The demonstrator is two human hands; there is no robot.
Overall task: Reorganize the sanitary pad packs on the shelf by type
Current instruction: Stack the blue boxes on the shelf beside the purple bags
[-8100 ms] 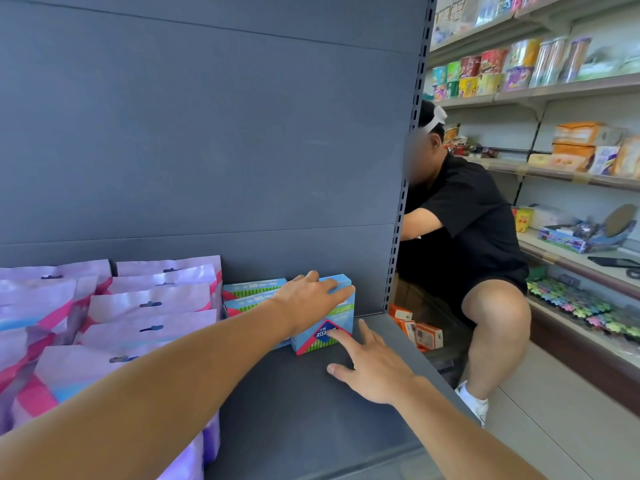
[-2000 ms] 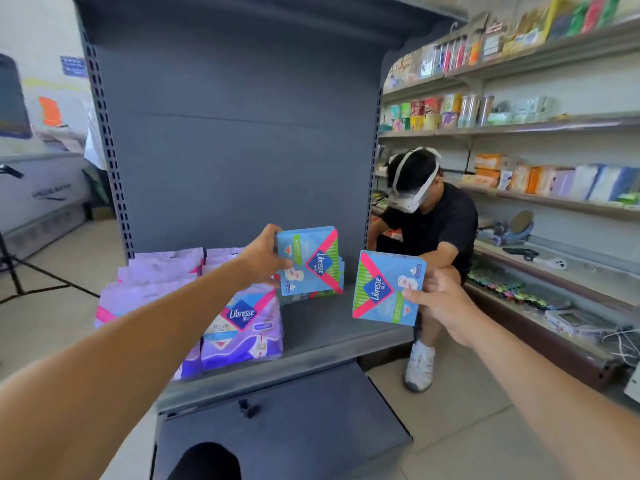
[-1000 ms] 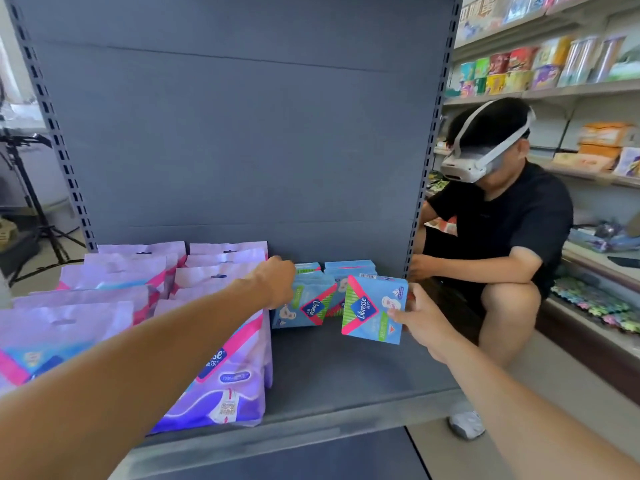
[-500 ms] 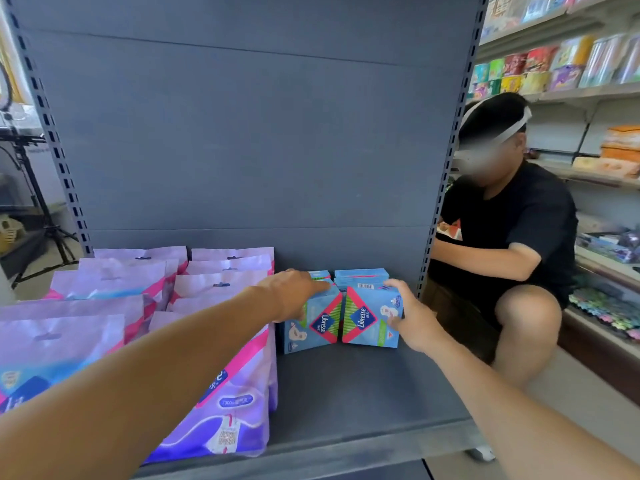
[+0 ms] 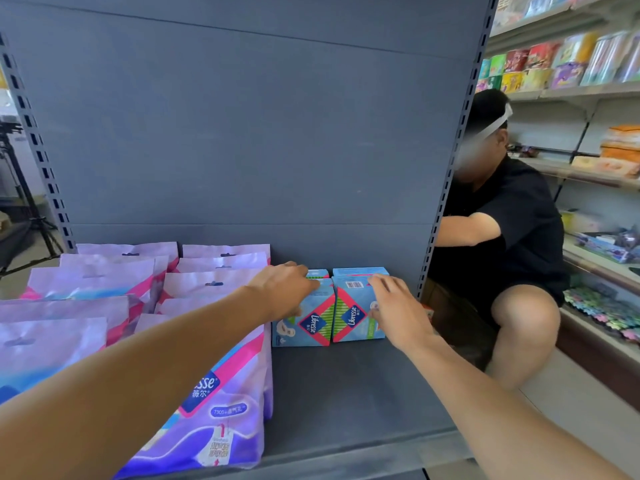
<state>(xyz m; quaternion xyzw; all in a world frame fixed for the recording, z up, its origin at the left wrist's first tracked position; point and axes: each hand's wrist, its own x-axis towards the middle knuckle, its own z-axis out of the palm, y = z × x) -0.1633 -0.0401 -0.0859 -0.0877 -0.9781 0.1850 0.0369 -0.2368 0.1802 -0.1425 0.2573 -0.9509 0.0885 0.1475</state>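
Both hands, the left hand (image 5: 284,292) and right hand (image 5: 394,308), apparently grip 2 blue boxes (image 5: 329,317), squaring them right of the purple packs (image 5: 194,341).

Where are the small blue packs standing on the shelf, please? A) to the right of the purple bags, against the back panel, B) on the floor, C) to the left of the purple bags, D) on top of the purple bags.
A: the small blue packs stand upright on the shelf to the right of the purple bags, by the back panel.
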